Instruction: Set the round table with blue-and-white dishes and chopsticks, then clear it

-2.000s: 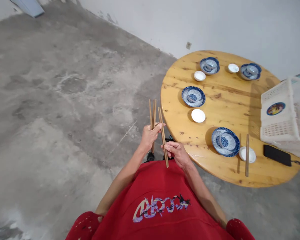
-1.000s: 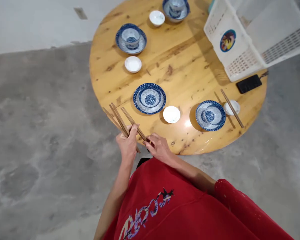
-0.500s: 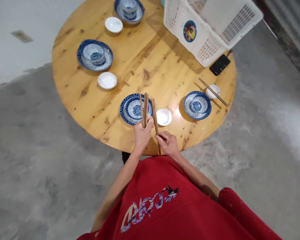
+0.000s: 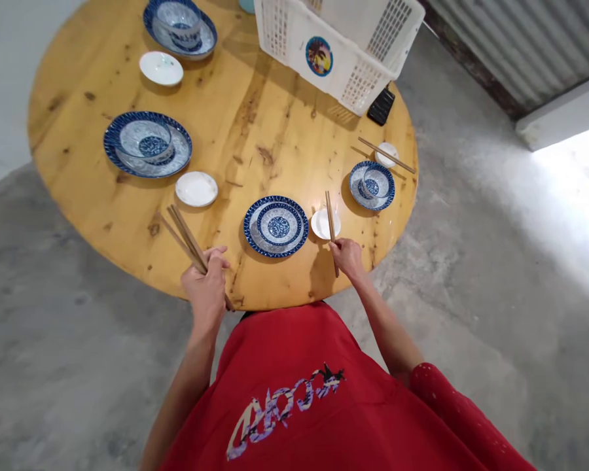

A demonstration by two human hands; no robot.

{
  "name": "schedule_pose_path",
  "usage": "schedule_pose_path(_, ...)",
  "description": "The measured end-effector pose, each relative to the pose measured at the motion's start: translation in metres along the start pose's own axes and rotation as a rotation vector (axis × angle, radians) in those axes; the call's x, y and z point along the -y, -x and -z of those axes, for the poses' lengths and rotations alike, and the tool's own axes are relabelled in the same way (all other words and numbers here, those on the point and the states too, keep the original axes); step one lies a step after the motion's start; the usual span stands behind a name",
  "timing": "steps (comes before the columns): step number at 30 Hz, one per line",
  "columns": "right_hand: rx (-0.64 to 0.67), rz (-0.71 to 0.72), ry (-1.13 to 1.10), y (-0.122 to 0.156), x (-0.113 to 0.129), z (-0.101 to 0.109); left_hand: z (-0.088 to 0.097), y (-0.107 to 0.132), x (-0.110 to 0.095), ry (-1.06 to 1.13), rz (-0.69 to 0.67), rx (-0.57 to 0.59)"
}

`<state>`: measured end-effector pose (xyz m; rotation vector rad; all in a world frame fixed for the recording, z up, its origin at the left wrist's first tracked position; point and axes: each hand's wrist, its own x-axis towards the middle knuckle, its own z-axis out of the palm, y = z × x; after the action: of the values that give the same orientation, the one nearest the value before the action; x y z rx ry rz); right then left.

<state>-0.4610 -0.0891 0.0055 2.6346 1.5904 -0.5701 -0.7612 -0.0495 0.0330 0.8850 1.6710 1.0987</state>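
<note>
Upper half of frame: round wooden table (image 4: 285,118), white basket (image 4: 343,39) at its top edge, phone (image 4: 381,104) beside it. Lower centre: blue plate (image 4: 275,226), small white dish (image 4: 324,224) right of it. The hands, together half a second ago, have split. Left hand (image 4: 206,291) is closed round a chopstick bundle (image 4: 184,239) over the table's near-left edge. Right hand (image 4: 347,256) pinches one pair of chopsticks (image 4: 330,219), now lying across the white dish.
</note>
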Motion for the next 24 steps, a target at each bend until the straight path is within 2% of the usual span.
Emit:
schedule_pose_path(3, -0.006, -0.028, 0.083, 0.0, 0.008, 0.002, 0.013, -0.001, 0.007, 0.024, 0.031, -0.005)
schedule_pose_path(7, 0.011, -0.054, 0.141, -0.001, 0.019, 0.002, 0.018, 0.002, 0.012, 0.03, 0.057, 0.027)
schedule_pose_path(11, 0.033, -0.073, 0.184, -0.005, 0.025, -0.002, 0.021, -0.001, 0.014, 0.059, 0.057, 0.052)
schedule_pose_path(17, 0.049, -0.06, 0.22, -0.014, 0.019, 0.0, 0.021, -0.007, 0.015, 0.025, 0.049, 0.079)
schedule_pose_path(24, 0.096, -0.024, 0.26, -0.024, 0.015, 0.003, 0.017, -0.001, 0.023, 0.019, 0.076, 0.092)
